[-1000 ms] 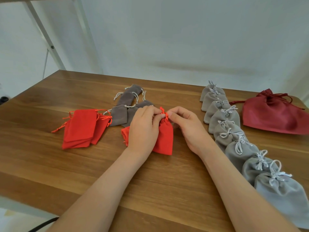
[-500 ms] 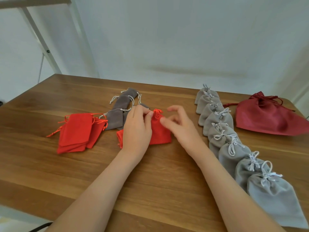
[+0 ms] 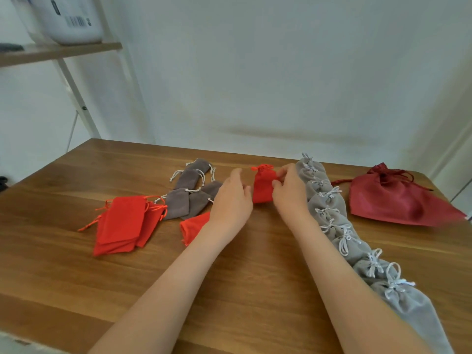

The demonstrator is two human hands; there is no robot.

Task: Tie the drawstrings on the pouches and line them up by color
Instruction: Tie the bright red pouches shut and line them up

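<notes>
The table [image 3: 76,264] carried everything. Down its right side ran the grey row [image 3: 332,215], tied pouches overlapping from the far edge to the near corner, with the dark red bag [image 3: 398,203] on the row's right. On the left lay the red stack [image 3: 122,223], flat with strings trailing, and just beside it the brown pouches [image 3: 189,198], their white strings seemingly untied. A spare pouch [image 3: 194,227], also red, lay partly under the left forearm. The red pouch [image 3: 264,185] sat toward the far side of the table, between the two hands and just left of the grey row's far end, its gathered neck pointing away. Whether its knot was firm could not be told. The main risk seemed to be the right forearm, which lay along the grey row: drawing it back carelessly could drag those pouches out of line. The left forearm could likewise sweep the spare pouch aside. Both forearms reached forward and converged. The right hand [image 3: 291,198] was turned inward, its fingers [image 3: 286,172] and thumb pinching the red pouch's right edge. The left hand [image 3: 232,200] hovered at the pouch's left, its fingers [image 3: 236,175] relaxed, slightly apart, holding nothing.
</notes>
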